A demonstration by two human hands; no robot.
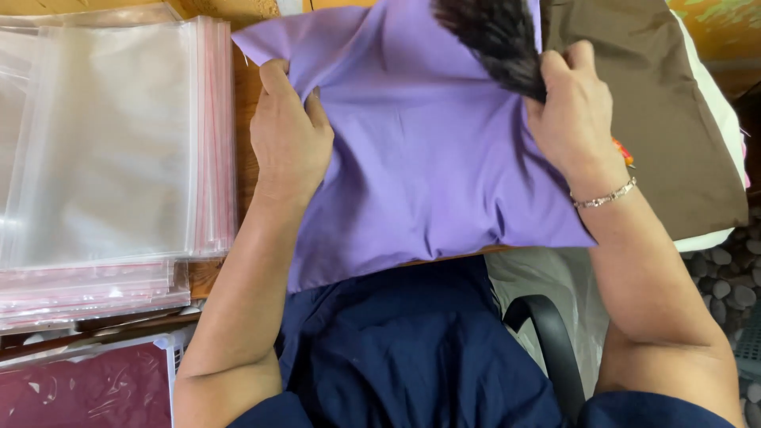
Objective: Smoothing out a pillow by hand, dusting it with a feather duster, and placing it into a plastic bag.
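A folded purple cloth (428, 150) lies on the wooden table in front of me, its near edge hanging over my lap. My left hand (287, 135) grips its left edge, thumb on top of the fabric. My right hand (575, 111) holds the cloth's right side, fingers curled at the fold. A dark strand of hair (495, 36) hangs across the top of the cloth near my right hand. A thin bracelet (606, 196) circles my right wrist.
A thick stack of clear plastic bags with red edges (111, 150) lies at the left. A brown cloth on white fabric (666, 119) lies at the right. A maroon packed item in a white tray (87, 388) sits lower left. A black chair armrest (551, 341) is beside my lap.
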